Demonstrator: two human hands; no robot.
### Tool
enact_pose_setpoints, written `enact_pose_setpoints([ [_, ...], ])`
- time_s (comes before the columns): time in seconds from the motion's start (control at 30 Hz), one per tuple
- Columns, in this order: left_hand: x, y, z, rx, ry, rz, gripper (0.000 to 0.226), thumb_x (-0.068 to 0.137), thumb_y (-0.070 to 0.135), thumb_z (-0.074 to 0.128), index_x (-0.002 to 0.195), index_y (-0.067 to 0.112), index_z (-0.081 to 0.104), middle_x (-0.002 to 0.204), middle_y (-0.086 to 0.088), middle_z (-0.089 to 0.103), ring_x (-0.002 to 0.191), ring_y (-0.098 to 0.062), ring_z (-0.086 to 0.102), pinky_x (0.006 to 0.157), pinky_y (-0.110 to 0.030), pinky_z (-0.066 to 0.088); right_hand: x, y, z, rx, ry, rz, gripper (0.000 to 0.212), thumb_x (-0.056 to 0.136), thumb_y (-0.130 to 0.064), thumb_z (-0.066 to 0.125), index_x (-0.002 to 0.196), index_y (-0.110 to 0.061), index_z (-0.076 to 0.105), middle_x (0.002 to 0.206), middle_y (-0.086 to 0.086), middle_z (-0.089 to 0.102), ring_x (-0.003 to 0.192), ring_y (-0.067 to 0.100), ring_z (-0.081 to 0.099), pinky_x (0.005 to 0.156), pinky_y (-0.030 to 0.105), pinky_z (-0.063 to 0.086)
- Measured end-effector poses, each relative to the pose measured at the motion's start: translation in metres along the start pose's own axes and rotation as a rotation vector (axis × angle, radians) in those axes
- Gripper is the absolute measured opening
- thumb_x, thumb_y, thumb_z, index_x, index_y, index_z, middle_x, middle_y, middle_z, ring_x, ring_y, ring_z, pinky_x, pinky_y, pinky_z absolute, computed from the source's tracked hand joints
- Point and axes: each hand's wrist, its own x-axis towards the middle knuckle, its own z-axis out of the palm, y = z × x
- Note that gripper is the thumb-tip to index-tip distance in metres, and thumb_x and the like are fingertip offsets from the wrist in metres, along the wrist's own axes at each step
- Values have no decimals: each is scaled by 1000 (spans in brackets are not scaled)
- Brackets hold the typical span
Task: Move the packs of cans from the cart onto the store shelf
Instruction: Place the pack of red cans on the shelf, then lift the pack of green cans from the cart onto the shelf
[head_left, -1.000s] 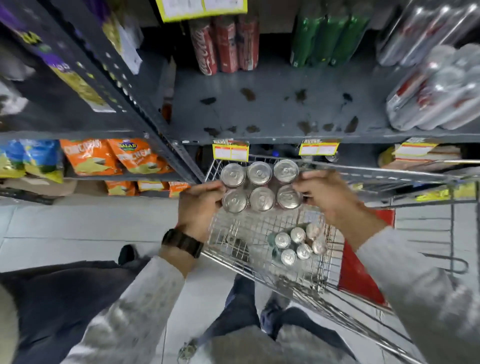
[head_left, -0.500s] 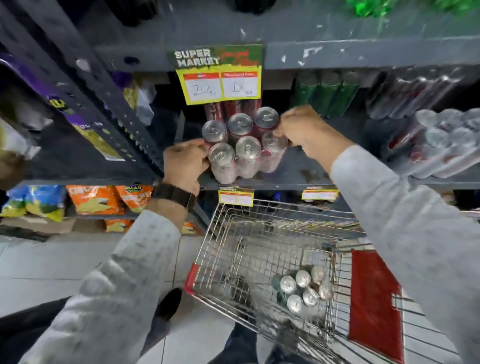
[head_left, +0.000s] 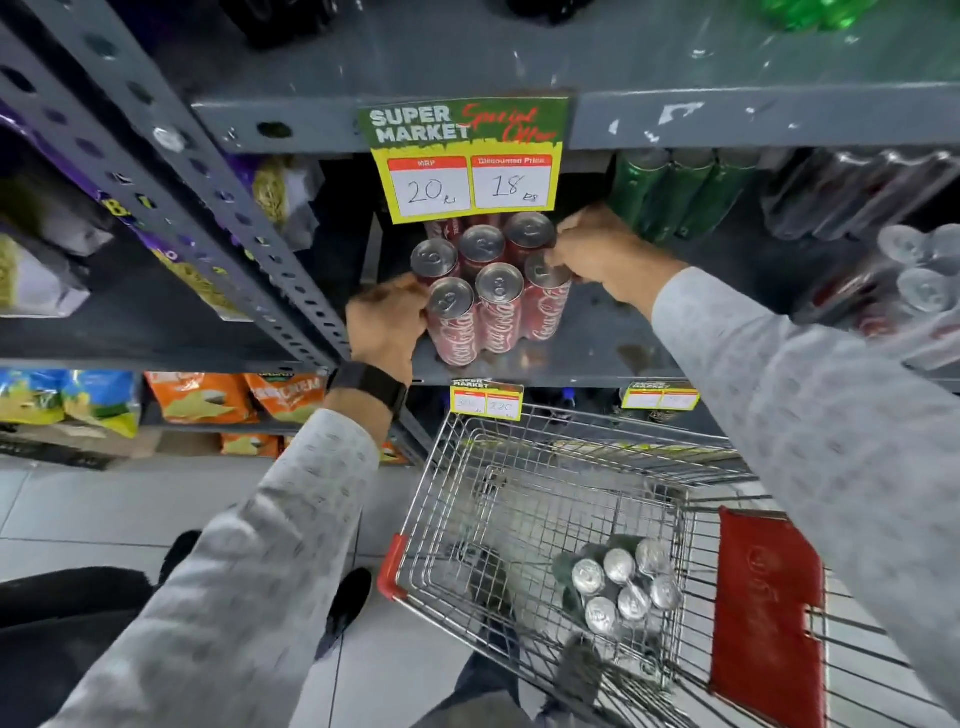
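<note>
A shrink-wrapped pack of red cola cans (head_left: 493, 296) stands upright on the grey store shelf (head_left: 613, 358), near its front edge, under a yellow price card. My left hand (head_left: 387, 325) grips the pack's left side. My right hand (head_left: 597, 254) holds its right rear corner. More red cans stand behind the pack, mostly hidden. Down in the wire cart (head_left: 519, 467) lies another pack of cans (head_left: 621, 584), dark green with silver tops.
Green cans (head_left: 675, 192) and wrapped silver can packs (head_left: 914, 280) fill the shelf to the right. A slotted upright post (head_left: 208, 208) stands left of the pack. Snack bags (head_left: 218, 397) sit lower left. The cart's red seat flap (head_left: 763, 608) is at right.
Both hands lifted the red pack out of the cart, raised it to the shelf and set it down there. The view tilted upward with it.
</note>
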Motion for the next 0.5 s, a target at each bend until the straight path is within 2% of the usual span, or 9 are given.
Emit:
enact_pose_setpoints([
  [0.07,-10,-11,-5,-6,69,46,37,94,2,63,130,-4,68,112,-12,75,106,-25,65,101,-36,51,-15,15,-4,20,44,-39,48,83,-17,75,129,-10,66,121,9,72,112,24,67,98,33,53],
  [0.13,-28,-30,-13,-38,179,66,38,94,5,65,132,4,69,130,-17,74,121,-29,69,113,-39,50,-42,39,-8,64,136,-158,54,86,-20,71,139,-16,61,114,0,73,107,11,68,102,29,50],
  [0.2,-51,-59,-14,-24,241,85,30,93,5,64,117,18,77,134,-15,72,130,-30,66,117,-46,48,-70,77,-8,88,170,-237,44,88,-18,67,133,-20,66,96,-12,72,88,-10,65,96,19,50],
  [0.23,-63,-76,-13,-15,234,74,31,93,2,63,107,25,77,131,-12,74,129,-28,66,116,-44,48,-84,99,-8,102,150,-230,41,90,-16,67,130,-21,68,96,-12,72,86,-14,64,94,14,49],
  [0.27,-75,-95,-11,-6,203,44,32,93,-2,60,104,23,77,123,-9,75,124,-26,66,113,-40,48,-98,120,-7,105,122,-210,38,91,-13,67,128,-20,70,101,-8,75,89,-12,66,93,14,50],
  [0.33,-92,-137,-3,29,83,-52,30,94,-9,56,115,3,74,103,-8,72,114,-24,63,104,-39,49,-124,166,-3,101,66,-162,31,91,-4,66,120,-12,73,104,0,76,97,5,70,94,18,52],
  [0.4,-104,-179,5,109,-42,-191,23,97,-5,58,115,0,70,104,-9,68,107,-27,64,100,-42,52,-144,213,2,45,46,-97,24,89,3,63,91,-17,77,86,-5,73,88,-6,69,81,7,49],
  [0.43,-108,-200,9,127,-109,-281,17,98,-4,57,107,4,69,104,-13,64,96,-28,64,91,-37,55,-150,237,6,4,44,-47,32,89,3,62,78,-25,72,78,-10,70,77,-13,65,70,3,45],
  [0.5,-113,-239,21,151,-172,-445,23,101,-3,51,88,11,64,98,-16,58,70,-19,59,64,-23,49,-161,286,15,-11,-26,114,33,91,1,61,83,-30,69,85,-11,71,68,-10,60,56,3,42],
])
